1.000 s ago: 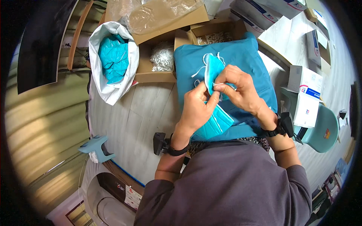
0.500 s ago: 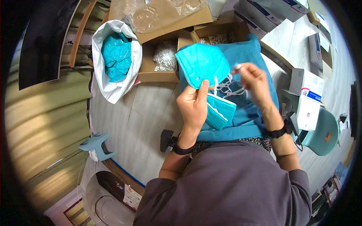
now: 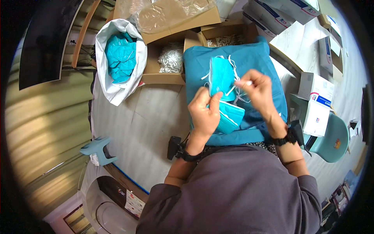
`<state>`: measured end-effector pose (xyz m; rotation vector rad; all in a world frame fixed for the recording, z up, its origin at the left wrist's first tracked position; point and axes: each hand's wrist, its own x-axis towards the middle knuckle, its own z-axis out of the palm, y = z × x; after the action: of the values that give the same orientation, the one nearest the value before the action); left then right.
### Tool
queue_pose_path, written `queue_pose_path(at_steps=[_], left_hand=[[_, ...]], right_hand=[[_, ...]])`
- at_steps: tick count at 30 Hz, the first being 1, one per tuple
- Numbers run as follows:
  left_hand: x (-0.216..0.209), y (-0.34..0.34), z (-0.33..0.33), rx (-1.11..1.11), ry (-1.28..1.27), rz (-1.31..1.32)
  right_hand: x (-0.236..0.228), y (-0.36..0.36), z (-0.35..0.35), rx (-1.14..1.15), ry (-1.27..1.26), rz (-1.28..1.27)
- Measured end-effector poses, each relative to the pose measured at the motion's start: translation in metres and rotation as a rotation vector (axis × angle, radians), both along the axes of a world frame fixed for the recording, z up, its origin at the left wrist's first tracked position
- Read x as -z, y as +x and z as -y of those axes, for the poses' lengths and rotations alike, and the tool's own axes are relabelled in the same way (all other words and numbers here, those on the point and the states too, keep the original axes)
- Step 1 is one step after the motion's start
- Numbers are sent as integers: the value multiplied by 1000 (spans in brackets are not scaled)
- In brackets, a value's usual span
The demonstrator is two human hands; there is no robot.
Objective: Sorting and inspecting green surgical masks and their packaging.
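Note:
My left hand (image 3: 205, 111) grips the lower edge of a turquoise face mask (image 3: 223, 76) between thumb and fingers. The mask stands edge-up, and white ear loops (image 3: 232, 64) hang along its sides. Close to its right edge, my right hand (image 3: 258, 87) is closed in a pinch, with a small white piece (image 3: 249, 83) showing at the fingers; its kind is too small to tell. Beneath my left hand, more turquoise masks (image 3: 230, 117) with white edging lie on a blue cloth (image 3: 269, 66) across my lap. Loose white straps (image 3: 242, 97) rest beside them.
A white sack (image 3: 119, 93) of turquoise masks stands at the left. Beside it, a cardboard box (image 3: 161, 79) holds a white tangled heap (image 3: 171, 58); another box (image 3: 249, 33) holds small pale pieces. White cartons (image 3: 311, 87) and a green chair (image 3: 331, 140) are at the right.
The mask has turned from its broad face to a narrower, edge-up position and come lower. My right hand has moved left and down toward the mask's edge.

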<state>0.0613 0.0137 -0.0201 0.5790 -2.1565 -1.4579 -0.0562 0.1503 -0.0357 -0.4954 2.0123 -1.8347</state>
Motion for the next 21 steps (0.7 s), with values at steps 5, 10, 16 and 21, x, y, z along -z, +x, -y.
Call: queue_pose_path(at_steps=[5,10,16,21], left_hand=[[-22,31,11,-109,171,-52],[-20,33,42,-232,331,-33],[0,50,53,-213,557,50],[12,53,54,-283,887,180]], right_hand=[[30,-60,-50,430,-36,116],[7,-19,-18,58,-46,245],[-3,-36,8,-221,476,-265],[46,-35,29,-385,753,-311]])
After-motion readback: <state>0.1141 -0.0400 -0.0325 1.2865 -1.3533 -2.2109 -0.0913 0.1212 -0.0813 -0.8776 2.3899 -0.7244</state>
